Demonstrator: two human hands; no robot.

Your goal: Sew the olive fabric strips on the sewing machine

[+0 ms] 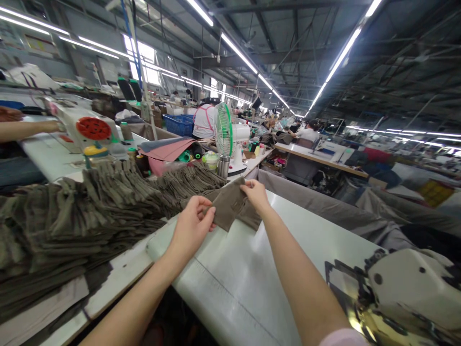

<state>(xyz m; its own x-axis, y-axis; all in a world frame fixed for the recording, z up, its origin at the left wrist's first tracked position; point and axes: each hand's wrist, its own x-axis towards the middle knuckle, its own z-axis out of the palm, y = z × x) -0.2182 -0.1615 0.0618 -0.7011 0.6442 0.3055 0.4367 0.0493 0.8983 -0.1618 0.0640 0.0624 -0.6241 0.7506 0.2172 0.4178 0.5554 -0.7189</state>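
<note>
A piece of olive-brown fabric (227, 204) is stretched between my two hands above the pale work table (230, 278). My left hand (196, 218) pinches its left edge between thumb and fingers. At its upper right corner, my right hand (255, 193) grips the cloth with thumb and fingertips. A small stitched mark shows near the middle of the cloth, and its lower edge hangs close to the table top. Left of my hands lies a long, thick pile of similar olive fabric pieces (72, 216).
A sewing machine (414, 288) stands at the lower right. Beyond the table are a green-rimmed fan (224, 129) and a metal cup (223, 166). At far left, another person's arm (29, 129) reaches to a white sewing machine (82, 125). Grey cloth (324, 202) lines the table's far side.
</note>
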